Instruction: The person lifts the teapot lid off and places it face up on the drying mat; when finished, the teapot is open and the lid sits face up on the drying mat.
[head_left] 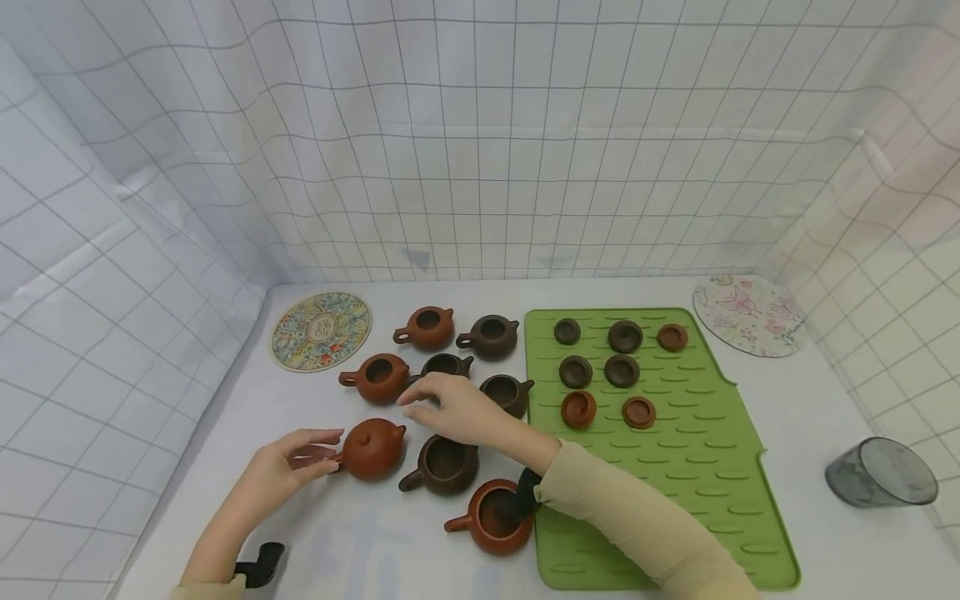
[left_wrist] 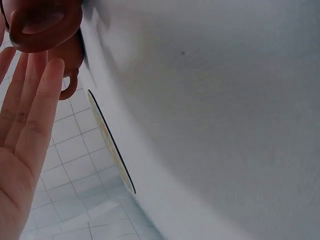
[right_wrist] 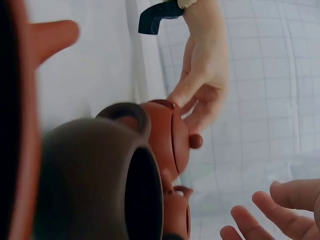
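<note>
A reddish-brown teapot (head_left: 372, 450) with its lid on stands at the front left of a group of clay teapots. Beside its handle (left_wrist: 42, 32) is my left hand (head_left: 288, 469), its fingers fairly straight and the thumb close to the handle; whether they touch is unclear. My right hand (head_left: 457, 408) hovers over the middle of the group with relaxed fingers and nothing between them. Below it stand a lidless dark brown teapot (head_left: 447, 464) and, under the wrist, a lidless reddish teapot (head_left: 498, 529). The right forearm partly hides that reddish pot.
Several more lidless teapots, including a reddish one (head_left: 382, 377), stand farther back. A green mat (head_left: 705, 433) carries several loose lids, among them a dark lid (head_left: 625, 336). Round patterned mats (head_left: 321, 332) lie at both back corners. A grey glass (head_left: 881, 472) is at the right.
</note>
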